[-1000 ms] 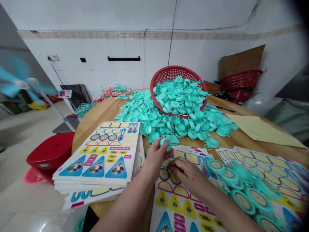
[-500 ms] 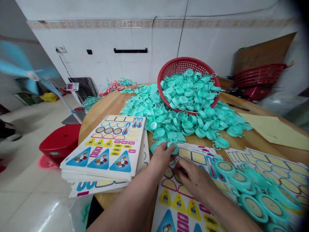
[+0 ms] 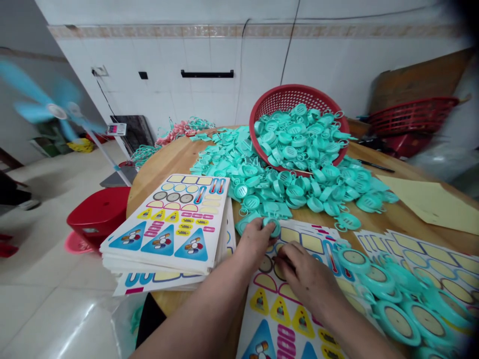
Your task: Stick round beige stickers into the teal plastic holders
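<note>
At the wooden tabletop [image 3: 168, 167], left grip [image 3: 254, 244] clamps a teal plastic tag [image 3: 272, 227], right grip [image 3: 309, 279] pinches together over a sticker sheet [image 3: 284, 319].

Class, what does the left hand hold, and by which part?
The left hand grips a round teal plastic piece by its rim, with the fingertips.

Both the left hand [image 3: 254, 244] and the right hand [image 3: 309, 279] are bare, as are the forearms [image 3: 194, 324] behind them.
</note>
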Available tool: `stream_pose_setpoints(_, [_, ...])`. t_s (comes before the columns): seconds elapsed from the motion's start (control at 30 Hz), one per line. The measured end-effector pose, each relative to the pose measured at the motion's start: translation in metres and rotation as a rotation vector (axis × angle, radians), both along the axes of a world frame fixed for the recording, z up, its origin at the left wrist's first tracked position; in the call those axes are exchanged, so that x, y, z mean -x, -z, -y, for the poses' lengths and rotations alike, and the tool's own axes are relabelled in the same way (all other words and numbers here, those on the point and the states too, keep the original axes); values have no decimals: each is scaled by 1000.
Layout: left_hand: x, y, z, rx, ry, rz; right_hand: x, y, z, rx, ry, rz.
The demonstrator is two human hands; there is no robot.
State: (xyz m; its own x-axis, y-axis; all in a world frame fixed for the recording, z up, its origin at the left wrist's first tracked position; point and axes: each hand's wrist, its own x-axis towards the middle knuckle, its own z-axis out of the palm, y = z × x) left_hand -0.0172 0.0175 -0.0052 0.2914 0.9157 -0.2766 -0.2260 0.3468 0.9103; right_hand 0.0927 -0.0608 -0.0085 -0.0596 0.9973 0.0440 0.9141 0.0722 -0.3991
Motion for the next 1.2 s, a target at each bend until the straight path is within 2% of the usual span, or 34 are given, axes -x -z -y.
stream_pose_setpoints(0.2, [-1, 2, -2, 1, -4, -33, -3, 0, 4, 27, -70, -80])
stream_pose_setpoints(0.4, [0, -3, 0, 11, 10, -40, 0, 0, 0, 33, 28, -81])
stream_pose_setpoints(0.63, [0, -6, 0, 6, -7, -38, 1, -3, 1, 37, -14, -81])
stream_pose_setpoints(0.83, [-1, -7, 2, 21, -28, -35, 1, -3, -3, 84, 86, -95])
stream_pose_setpoints(1.03, [-1, -7, 0, 58, -34, -8, -1, 1, -5, 104, 110, -388])
stream_pose_setpoints(1.2, [1, -6, -3, 102, -29, 35, -6, -16, 2, 143, 77, -657])
